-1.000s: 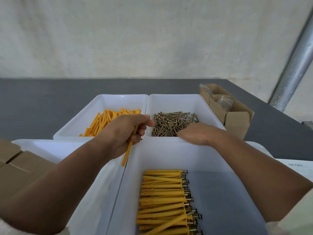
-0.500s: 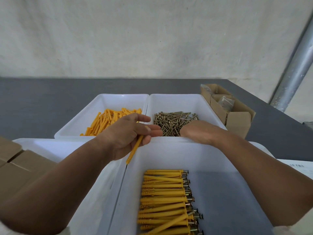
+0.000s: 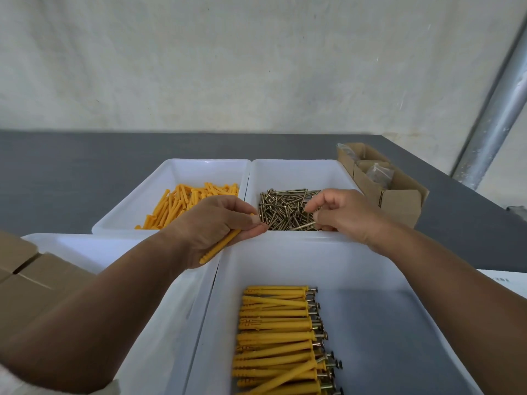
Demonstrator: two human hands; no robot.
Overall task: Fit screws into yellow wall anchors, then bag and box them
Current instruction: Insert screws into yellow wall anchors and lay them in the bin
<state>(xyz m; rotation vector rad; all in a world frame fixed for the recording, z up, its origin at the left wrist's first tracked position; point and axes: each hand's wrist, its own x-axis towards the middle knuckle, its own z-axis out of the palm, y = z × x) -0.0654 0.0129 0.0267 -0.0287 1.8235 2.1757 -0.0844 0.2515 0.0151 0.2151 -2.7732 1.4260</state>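
Gripping a yellow anchor [image 3: 219, 246], the left hand [image 3: 211, 223] hovers — the right hand [image 3: 348, 215] pinches a screw [image 3: 303, 225].

Left hand [image 3: 216, 226] and right hand [image 3: 345, 215] bare, forearms [image 3: 94, 317] bare too; whitish cloth [image 3: 85, 392] at the left elbow, possibly a sleeve edge.

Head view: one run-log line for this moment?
phase: fitting | left hand: grips anchor | right hand: pinches screw over screw tray | screw not yet in anchor
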